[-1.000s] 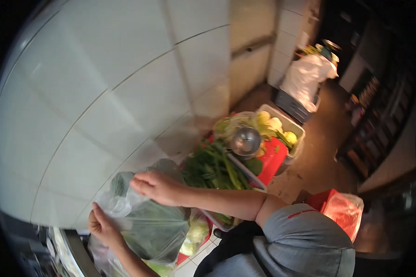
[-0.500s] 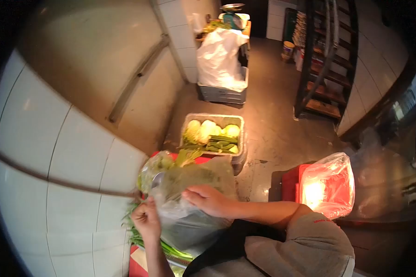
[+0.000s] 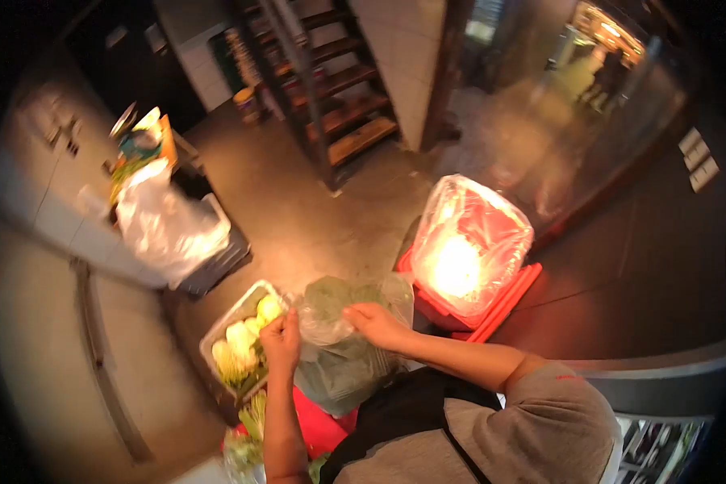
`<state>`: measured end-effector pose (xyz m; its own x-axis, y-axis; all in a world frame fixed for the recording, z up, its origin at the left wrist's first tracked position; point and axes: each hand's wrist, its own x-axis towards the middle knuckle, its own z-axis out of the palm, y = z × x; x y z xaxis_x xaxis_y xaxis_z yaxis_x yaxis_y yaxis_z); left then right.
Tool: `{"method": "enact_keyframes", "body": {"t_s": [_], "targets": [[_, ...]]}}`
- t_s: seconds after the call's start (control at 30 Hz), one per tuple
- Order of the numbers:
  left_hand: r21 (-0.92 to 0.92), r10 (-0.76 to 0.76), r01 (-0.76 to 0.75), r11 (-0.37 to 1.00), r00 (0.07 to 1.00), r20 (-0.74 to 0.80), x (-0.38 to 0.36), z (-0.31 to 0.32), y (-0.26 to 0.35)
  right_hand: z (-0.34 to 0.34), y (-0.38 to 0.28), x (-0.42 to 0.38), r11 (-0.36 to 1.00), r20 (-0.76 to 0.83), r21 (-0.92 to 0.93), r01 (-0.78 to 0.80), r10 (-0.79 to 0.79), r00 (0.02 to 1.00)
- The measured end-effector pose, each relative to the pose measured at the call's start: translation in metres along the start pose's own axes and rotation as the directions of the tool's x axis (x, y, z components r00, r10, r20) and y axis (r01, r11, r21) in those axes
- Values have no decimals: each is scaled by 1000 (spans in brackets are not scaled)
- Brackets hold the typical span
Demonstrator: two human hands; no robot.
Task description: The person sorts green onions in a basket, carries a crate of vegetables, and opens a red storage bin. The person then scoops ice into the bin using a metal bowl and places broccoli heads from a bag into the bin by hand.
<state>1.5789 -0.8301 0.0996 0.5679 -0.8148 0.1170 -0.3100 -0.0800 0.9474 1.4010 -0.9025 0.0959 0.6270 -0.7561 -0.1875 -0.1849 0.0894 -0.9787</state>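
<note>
A large clear plastic bag (image 3: 347, 371) with dark green contents hangs in front of my body. My left hand (image 3: 281, 337) has its fingers closed on the bag's left edge. On the bag's upper right part, my right hand (image 3: 375, 324) grips the plastic with its fingers pressed together. Just left of the bag is a crate (image 3: 214, 329) of pale cabbages (image 3: 240, 337) and green vegetables. Leafy greens (image 3: 252, 415) in plastic lie on something red (image 3: 319, 423) below my hands.
A red bin (image 3: 508, 218) lined with clear plastic stands at the right. Wooden stairs (image 3: 363, 137) rise at the back. A grey crate (image 3: 218, 266) with a white bag (image 3: 165, 218) is at the left, beside a green scale (image 3: 141, 143).
The view has turned to the right. My hands and the bag have moved away from the leafy greens and now hang between the vegetable crate and the red bin.
</note>
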Motion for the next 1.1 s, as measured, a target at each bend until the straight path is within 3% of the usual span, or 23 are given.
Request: {"method": "enact_keyframes", "body": {"t_s": [0.07,0.17,0.23,0.3,0.37,0.5,0.6,0.7,0.73,0.77,0.8,0.83,0.87,0.9,0.93,1.0,1.1], "targets": [[63,-48,38,997,985,166,30,37,-23,-32,20,4,993,-139,71,-94,104,985],[131,91,-154,979,913,398,66,97,-30,-62,49,-2,942,-356,284,-179,277,892],[104,95,-175,979,843,529,84,141,-20,-80,55,-7,910,-479,408,-76,284,831],[51,48,-110,993,745,665,95,187,-15,-104,63,-17,833,-474,545,-92,397,786],[20,94,-160,987,671,735,100,237,-25,-122,62,-22,817,-570,575,-39,434,697],[-13,195,-353,936,487,851,111,315,-11,-142,115,-18,708,-642,695,125,534,550],[-3,173,-455,891,334,927,111,361,-43,-153,158,-22,658,-585,751,55,625,517],[-71,262,-565,822,264,928,108,380,-99,-163,191,-13,664,-577,709,-238,739,348],[-103,289,-573,813,245,926,104,373,-92,-166,266,-11,862,-833,321,-391,454,316],[-129,308,-577,807,224,925,101,364,-71,-152,336,-15,842,-929,-118,-526,94,358],[-153,323,-580,800,202,925,99,358,-61,-138,332,-21,911,-898,269,-312,355,260],[-163,238,-557,814,65,969,94,355,-66,-137,326,-25,797,-773,603,-48,598,213],[-169,153,-522,836,-75,985,84,350,-70,-130,334,-31,802,-772,588,-107,596,223],[-312,212,-447,838,-260,942,75,355,-83,-125,343,-35,805,-768,571,-164,594,240],[-320,201,-463,827,-288,936,60,353,-74,-135,284,-31,733,-691,678,-53,660,296],[-296,191,-567,769,-238,952,39,363,-108,-136,273,-14,726,-702,687,-33,675,227],[-167,13,-413,895,-351,936,44,387,-94,-150,255,-12,671,-664,741,41,721,199]]}}
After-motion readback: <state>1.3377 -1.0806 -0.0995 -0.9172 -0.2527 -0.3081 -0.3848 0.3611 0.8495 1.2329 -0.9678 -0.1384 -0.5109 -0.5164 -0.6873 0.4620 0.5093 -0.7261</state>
